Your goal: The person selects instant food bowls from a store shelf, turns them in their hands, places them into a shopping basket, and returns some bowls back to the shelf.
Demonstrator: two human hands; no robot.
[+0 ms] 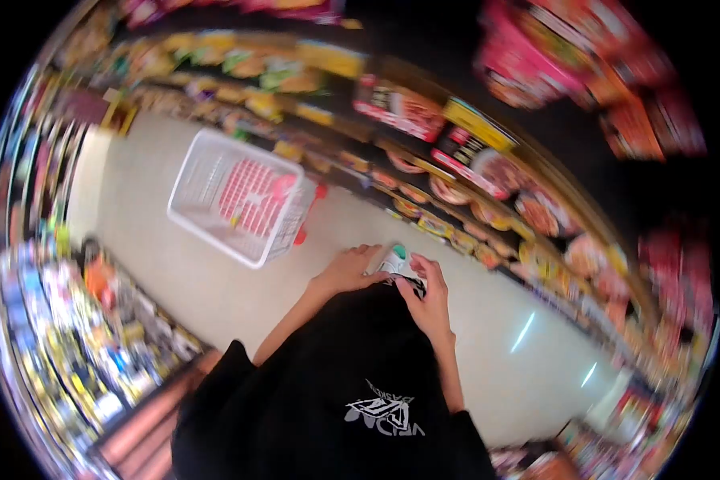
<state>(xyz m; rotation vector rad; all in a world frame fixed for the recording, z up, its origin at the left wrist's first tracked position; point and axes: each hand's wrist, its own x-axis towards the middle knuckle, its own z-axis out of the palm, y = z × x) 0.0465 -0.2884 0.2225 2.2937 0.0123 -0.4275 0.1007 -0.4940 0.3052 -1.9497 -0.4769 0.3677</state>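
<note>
My left hand is in front of my waist, at the hem of a black T-shirt. Its fingers are apart, with nothing visible in them. Opposite it, my right hand has its fingers bent and its thumb apart, close to the same hem; I see nothing held there either. Between the two hands shows a small white and green thing, perhaps a shoe tip below; blur hides what it is. Whether either hand touches the cloth, I cannot tell.
A white plastic shopping cart with a red grid stands on the pale floor, ahead and left. Shelves of packaged noodles line the right side. More stocked shelves run along the left. Much of the view is motion-blurred.
</note>
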